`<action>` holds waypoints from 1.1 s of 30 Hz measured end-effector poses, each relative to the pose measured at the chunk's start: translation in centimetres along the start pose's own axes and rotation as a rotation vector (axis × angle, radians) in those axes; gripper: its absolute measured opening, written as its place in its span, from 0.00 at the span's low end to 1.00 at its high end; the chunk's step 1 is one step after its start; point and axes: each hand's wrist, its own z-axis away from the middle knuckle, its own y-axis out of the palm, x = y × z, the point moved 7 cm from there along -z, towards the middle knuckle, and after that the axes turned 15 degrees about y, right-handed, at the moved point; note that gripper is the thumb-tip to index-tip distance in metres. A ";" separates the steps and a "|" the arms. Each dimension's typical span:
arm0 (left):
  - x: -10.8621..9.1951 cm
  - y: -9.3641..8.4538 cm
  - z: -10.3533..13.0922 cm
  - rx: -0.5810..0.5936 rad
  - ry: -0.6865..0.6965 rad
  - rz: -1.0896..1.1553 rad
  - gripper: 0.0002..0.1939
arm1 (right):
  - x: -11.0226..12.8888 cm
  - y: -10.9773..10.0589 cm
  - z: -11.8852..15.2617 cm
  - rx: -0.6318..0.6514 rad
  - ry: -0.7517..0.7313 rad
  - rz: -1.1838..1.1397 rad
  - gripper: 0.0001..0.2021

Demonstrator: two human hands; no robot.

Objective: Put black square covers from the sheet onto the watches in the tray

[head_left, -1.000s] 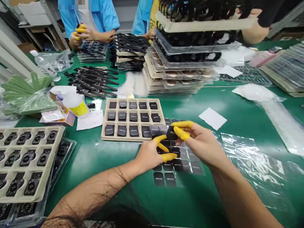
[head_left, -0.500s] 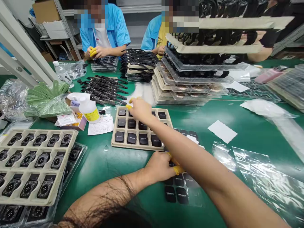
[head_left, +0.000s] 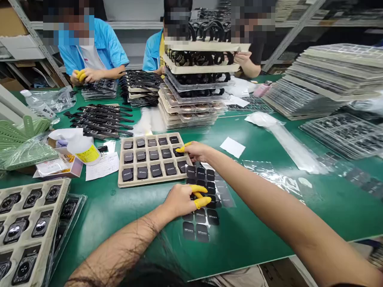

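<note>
My right hand [head_left: 196, 151], with yellow finger cots, reaches over the right edge of a beige tray [head_left: 120, 184]. Its fingertips are close together at a black square piece [head_left: 176, 152] in the right column; whether anything is between them is hidden. Black rounded squares with pale lettering sit in the tray's cells. My left hand [head_left: 185, 200] rests with its yellow-capped fingers stretched out and apart on a clear sheet of black square stickers [head_left: 201, 231]. The hand covers part of that sheet.
A tray of watch bodies [head_left: 44, 184] lies at the left. Behind are a white bottle [head_left: 85, 151], a pile of black watch straps [head_left: 98, 119] and tall stacked trays [head_left: 191, 105]. White paper [head_left: 232, 147] and plastic film lie at the right. Co-workers sit opposite.
My right hand has moved from the tray's far-left corner to its right side. My left hand stays on the sticker sheet. The whole view has turned to the right.
</note>
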 end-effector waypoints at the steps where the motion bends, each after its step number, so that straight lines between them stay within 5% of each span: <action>1: -0.1 0.0 0.0 0.005 0.011 -0.016 0.15 | 0.2 0.0 -0.1 -0.011 -0.004 0.000 0.10; 13: -0.2 0.2 0.0 0.016 0.064 -0.052 0.14 | 0.8 -0.7 -2.7 -0.276 -0.059 0.230 0.14; 21: -0.1 0.3 0.1 0.020 0.084 -0.091 0.14 | 1.2 0.2 -2.0 -0.138 0.064 0.130 0.17; 33: 0.5 0.6 0.2 0.056 0.068 -0.121 0.14 | 1.7 0.2 -0.5 -0.004 0.107 0.032 0.09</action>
